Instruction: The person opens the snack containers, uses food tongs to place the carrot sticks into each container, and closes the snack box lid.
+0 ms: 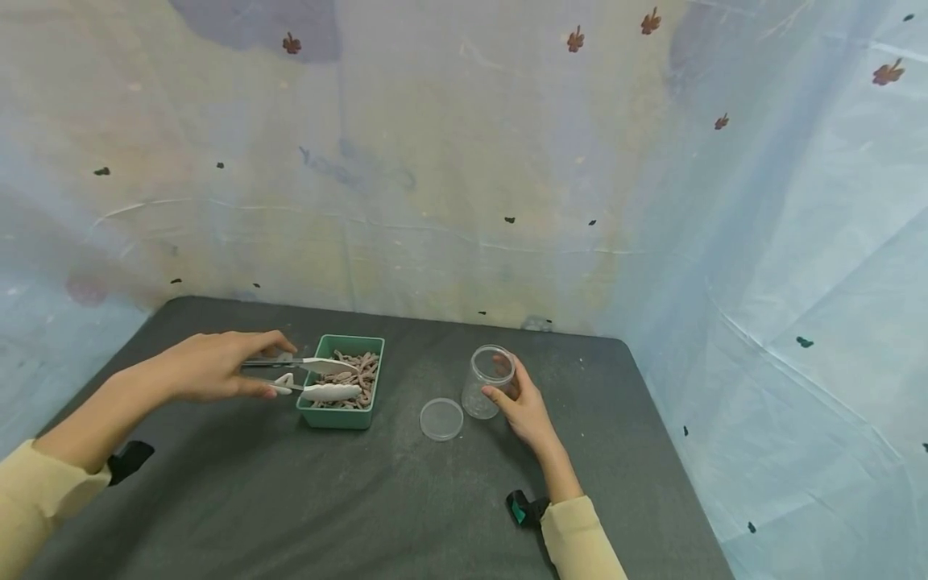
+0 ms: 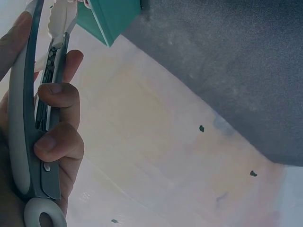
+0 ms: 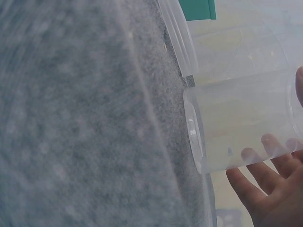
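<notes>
My left hand (image 1: 210, 369) grips a pair of tongs (image 1: 329, 393) with grey-and-white handles and scalloped white tips. In the left wrist view, fingers curl round the tongs' handle (image 2: 20, 113). Its two tips are spread apart over a green rectangular tub (image 1: 335, 420) that holds many thin, brownish, stick-like pieces (image 1: 371, 364). My right hand (image 1: 528, 412) holds a clear, lidless jar (image 1: 477, 401) upright, thumb on the near side and fingers round the far right side. In the right wrist view the jar (image 3: 246, 123) is see-through, its base at the dark cloth.
A round clear lid (image 1: 441, 420) lies flat on the dark table (image 1: 406, 499), just left of the jar. Plastic sheeting (image 1: 435, 161) with small leaf shapes hangs behind the table and along its right side. Black straps (image 1: 130, 462) sit at both wrists.
</notes>
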Demonstrator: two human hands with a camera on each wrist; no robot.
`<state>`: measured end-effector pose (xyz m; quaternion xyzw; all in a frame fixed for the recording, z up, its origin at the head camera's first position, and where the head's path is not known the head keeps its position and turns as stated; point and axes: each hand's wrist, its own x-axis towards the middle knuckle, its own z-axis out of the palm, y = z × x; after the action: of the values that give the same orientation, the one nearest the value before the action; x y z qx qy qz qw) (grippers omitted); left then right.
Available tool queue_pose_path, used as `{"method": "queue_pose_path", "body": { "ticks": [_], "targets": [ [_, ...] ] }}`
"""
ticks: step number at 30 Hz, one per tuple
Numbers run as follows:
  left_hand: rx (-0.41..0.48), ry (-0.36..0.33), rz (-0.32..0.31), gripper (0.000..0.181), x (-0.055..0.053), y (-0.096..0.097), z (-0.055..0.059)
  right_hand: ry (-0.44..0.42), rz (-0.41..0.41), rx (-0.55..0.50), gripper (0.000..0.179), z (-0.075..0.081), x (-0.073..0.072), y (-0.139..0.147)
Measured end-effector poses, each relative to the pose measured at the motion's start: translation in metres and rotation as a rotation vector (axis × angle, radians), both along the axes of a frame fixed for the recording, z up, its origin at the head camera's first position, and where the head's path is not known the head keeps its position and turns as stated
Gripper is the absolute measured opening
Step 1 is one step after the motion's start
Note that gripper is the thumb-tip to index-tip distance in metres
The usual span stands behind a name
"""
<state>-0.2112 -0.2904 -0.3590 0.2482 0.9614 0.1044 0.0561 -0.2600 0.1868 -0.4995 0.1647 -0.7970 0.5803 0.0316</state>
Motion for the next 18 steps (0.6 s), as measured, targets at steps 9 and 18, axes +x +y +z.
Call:
{"method": "queue_pose_path", "body": {
  "ticks": [9, 18],
  "targets": [
    [0.022, 0.005, 0.019, 0.068, 0.003, -0.003, -0.003, -0.037, 0.02, 0.025, 0.076, 0.024, 0.012, -0.003],
    [0.052, 0.017, 0.041, 0.068, 0.008, -0.007, -0.006, -0.011, 0.03, 0.005, 0.073, 0.036, 0.021, -0.005]
  ]
}}
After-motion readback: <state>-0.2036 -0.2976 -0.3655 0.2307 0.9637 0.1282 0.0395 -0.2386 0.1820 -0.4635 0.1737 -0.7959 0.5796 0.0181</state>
